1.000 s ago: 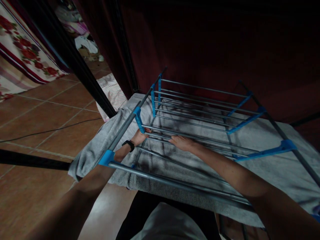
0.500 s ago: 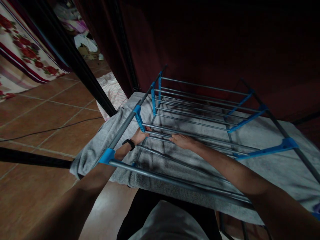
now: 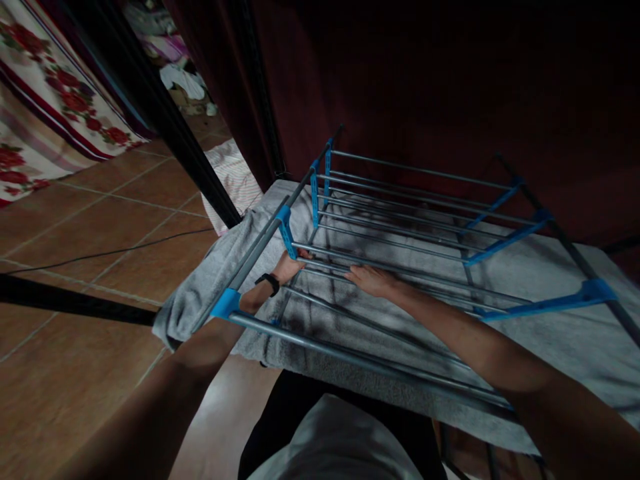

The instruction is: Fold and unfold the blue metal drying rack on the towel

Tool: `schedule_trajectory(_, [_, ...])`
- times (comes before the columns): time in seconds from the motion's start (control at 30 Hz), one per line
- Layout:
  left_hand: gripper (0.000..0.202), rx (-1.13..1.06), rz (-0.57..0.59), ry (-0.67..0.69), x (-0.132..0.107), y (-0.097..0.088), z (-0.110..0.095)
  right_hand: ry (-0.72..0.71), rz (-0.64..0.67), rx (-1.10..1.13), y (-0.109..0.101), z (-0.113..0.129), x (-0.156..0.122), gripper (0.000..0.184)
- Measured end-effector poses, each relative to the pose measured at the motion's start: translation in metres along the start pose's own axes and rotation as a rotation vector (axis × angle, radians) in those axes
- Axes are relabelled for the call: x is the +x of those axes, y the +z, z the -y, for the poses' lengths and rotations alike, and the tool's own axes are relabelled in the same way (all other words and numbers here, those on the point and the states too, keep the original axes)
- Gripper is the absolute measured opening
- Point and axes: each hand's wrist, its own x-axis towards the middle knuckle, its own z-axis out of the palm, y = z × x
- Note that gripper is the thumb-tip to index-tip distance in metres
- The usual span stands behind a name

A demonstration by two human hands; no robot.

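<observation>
A drying rack of grey metal rods and blue plastic joints stands in front of me. A grey towel lies spread on a lower tier under the top rods. My left hand, with a black band on the wrist, reaches under the near rail and grips a rod beside a blue joint. My right hand reaches between the rods, fingers curled over a rod just above the towel.
Brown floor tiles lie to the left, crossed by a thin black cable. A black pole slants up past the rack's left corner. A floral cloth and a striped cloth lie further left. A dark red curtain hangs behind.
My view has shifted slightly, so the rack sits a little further right in frame. Both hands keep their hold on the same rods.
</observation>
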Motion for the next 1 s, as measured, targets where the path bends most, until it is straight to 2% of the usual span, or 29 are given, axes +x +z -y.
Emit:
schedule_trajectory(0.33, [0.029, 0.009, -0.04, 0.014, -0.007, 0.003, -0.013, -0.026, 0.016, 0.06, -0.002, -0.002, 0.005, 0.045])
schedule_trajectory(0.9, [0.019, 0.019, -0.075, -0.051, 0.0, 0.003, -0.009, -0.076, -0.032, 0.053, 0.002, -0.006, 0.008, 0.045])
schedule_trajectory(1.0, [0.017, 0.038, -0.105, -0.069, 0.003, 0.001, -0.014, -0.029, -0.058, 0.026, 0.003, -0.005, -0.001, 0.046])
